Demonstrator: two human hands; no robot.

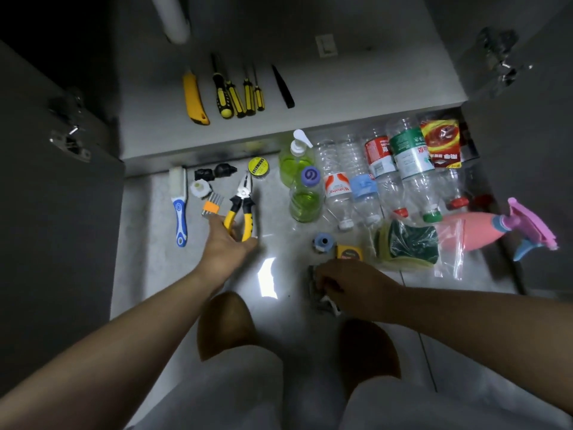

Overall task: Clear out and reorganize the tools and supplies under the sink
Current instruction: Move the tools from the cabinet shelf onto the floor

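Note:
On the floor in front of the open sink cabinet, my left hand grips the handles of yellow-and-black pliers. My right hand rests on a small grey crumpled item, fingers curled over it; what it is I cannot tell. On the cabinet floor lie a yellow utility knife, several yellow-and-black screwdrivers and a black tool in a row.
A blue-handled brush, orange hex keys, black fittings and a tape roll lie left. Green soap bottles, empty plastic bottles, bagged sponges, a pink sprayer lie right. Cabinet doors stand open both sides.

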